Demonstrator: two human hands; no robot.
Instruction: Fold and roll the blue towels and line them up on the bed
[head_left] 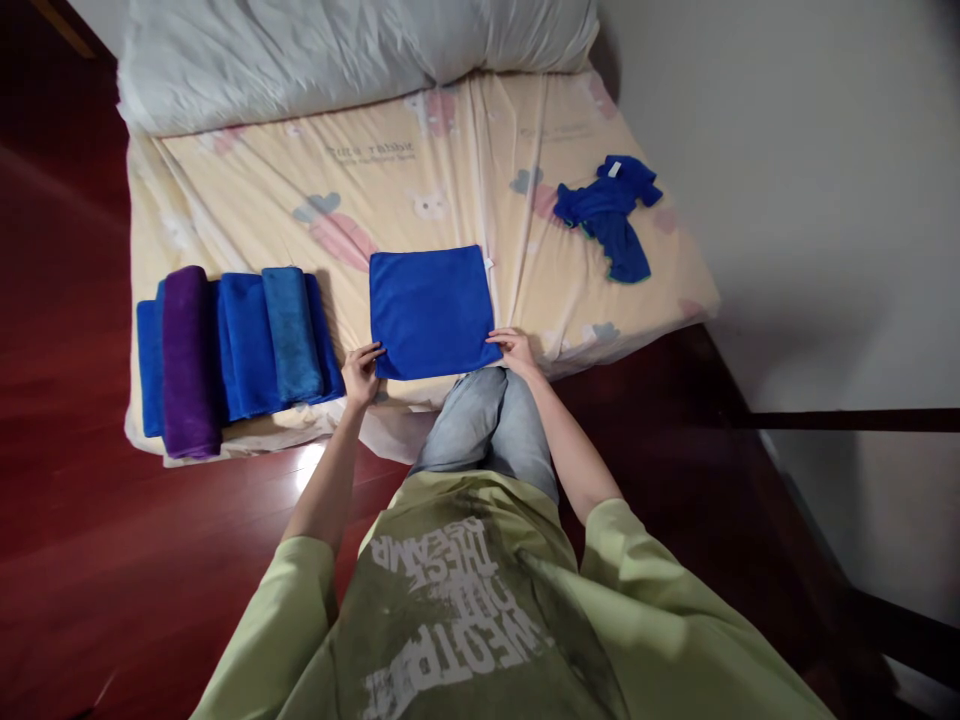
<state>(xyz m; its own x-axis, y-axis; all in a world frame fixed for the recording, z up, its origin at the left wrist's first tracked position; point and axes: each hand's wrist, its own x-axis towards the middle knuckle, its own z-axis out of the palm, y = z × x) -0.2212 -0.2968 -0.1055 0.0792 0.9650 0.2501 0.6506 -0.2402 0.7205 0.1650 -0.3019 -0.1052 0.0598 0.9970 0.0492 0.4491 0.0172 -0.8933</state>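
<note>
Pinching on both sides, thumb and fingertips: left hand (362,374) at the lower left corner of a flat, squarish royal-blue fabric cloth (432,312), right hand (514,350) at its lower right corner. Can't tell how hard my thumbs press, they're mostly tucked away.

The cloth lies about mid-frame on a cream fabric sheet with a carrot and rabbit print (262,165), its bottom edge close to the bed's near side. Guessing it's there because it's dead ahead of me, so neither arm has to stretch. Holding two corners of one edge probably helps keep that edge straight too.

Left side of the frame has an overlapping row: folded blue plush towels (251,345), with a long purple plush towel (186,360) and a narrow teal plush towel (292,335) lying on them. Side by side like that they seem tidier, and they're just clear of my left hand. Upper right there's a crumpled dark-blue fabric piece with a white tag (611,205), well apart from the rest. A puffy white quilt (337,55) is bunched along the top of the frame, I'd say so it doesn't crowd the cloth.

Pose-wise, my forearms angle in from the bottom of the frame, elbows out wide, fingers pointing inward at the corners. Legs in faded blue denim jeans (480,420) sit between them, right by the bed.
</note>
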